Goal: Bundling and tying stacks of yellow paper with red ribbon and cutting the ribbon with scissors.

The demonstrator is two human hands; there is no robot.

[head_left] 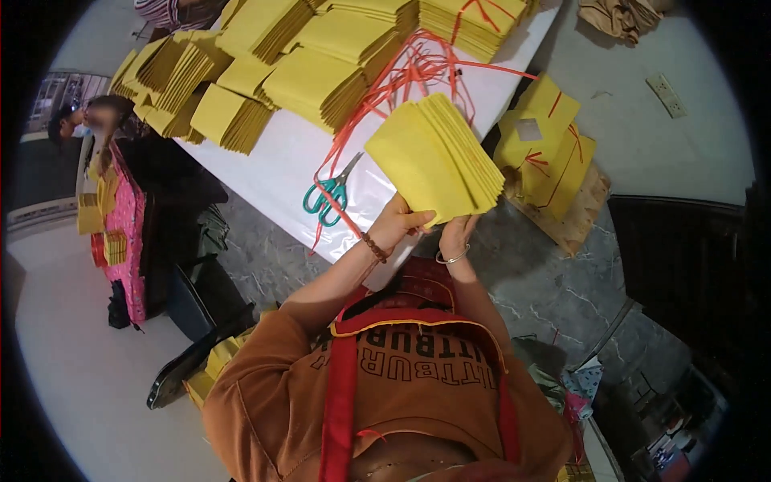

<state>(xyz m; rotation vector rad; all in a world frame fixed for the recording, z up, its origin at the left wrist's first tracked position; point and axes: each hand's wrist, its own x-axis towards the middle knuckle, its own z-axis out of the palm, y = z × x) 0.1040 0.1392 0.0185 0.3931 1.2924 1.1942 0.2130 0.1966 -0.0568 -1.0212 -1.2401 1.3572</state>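
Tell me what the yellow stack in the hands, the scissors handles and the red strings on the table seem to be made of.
Yellow stack: looks like matte paper, thin flat sheets fanned at the edge, held by the left hand and right hand. Scissors: teal handles look like smooth plastic, blades grey metal. Red strings: probably thin plastic twine, though the material is hard to tell.

Yellow stack: thick wad of flat yellow paper envelopes, edges fanned slightly on the right side, showing many layers. Held up off the white table, tilted, broad face upward and to the left. Left hand grips its lower edge, thumb across the face; right hand supports underneath.
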